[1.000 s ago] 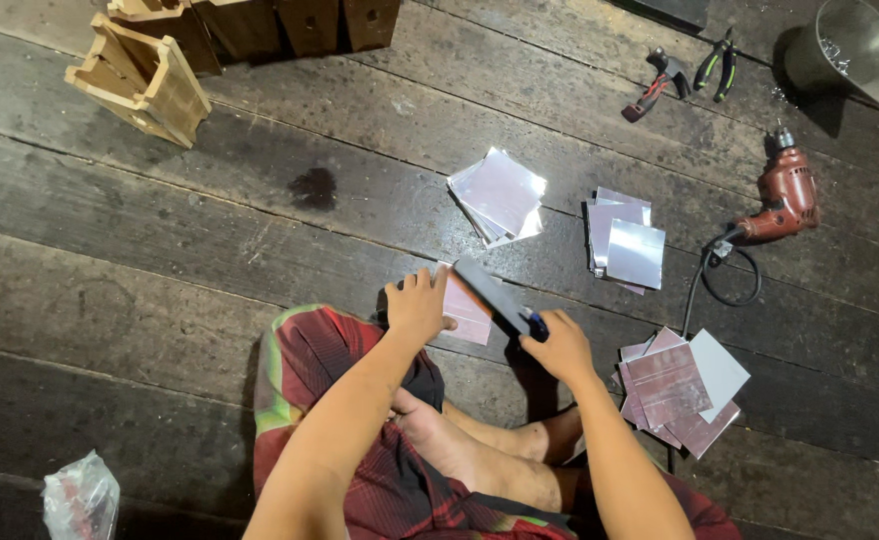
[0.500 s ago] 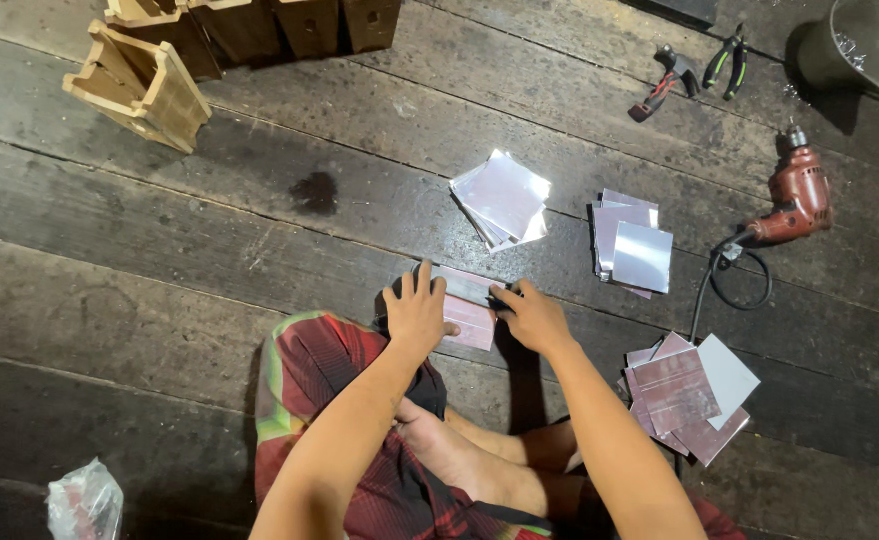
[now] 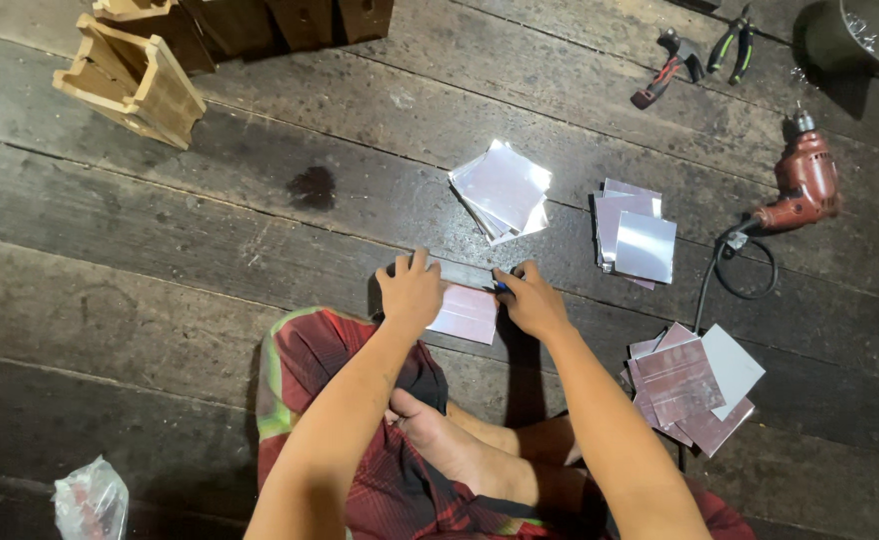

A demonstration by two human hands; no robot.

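At far left, a crumpled plastic bag lies on the wooden plank floor. Above it, near the top edge, a pale wooden box frame rests tilted, with darker wooden blocks just beside it. A dark stain marks a plank to the right of the frame.

The person sits cross-legged on the floor in a red checked cloth. The left hand lies flat, palm down, fingers spread, pressing on a dark straight bar and on the near edge of a small pinkish metal sheet. The sheet lies flat on the floor directly in front of the knees, between both hands, partly under the bar. The right hand is closed around a small blue-tipped tool at the sheet's upper right corner, with its fingertips touching the bar.

Beyond the hands lies a fanned stack of shiny sheets. Right of it is a second stack, and nearer the person a third, pinkish pile. At far right lie a red electric drill with coiled cord, pliers and a red-handled tool.
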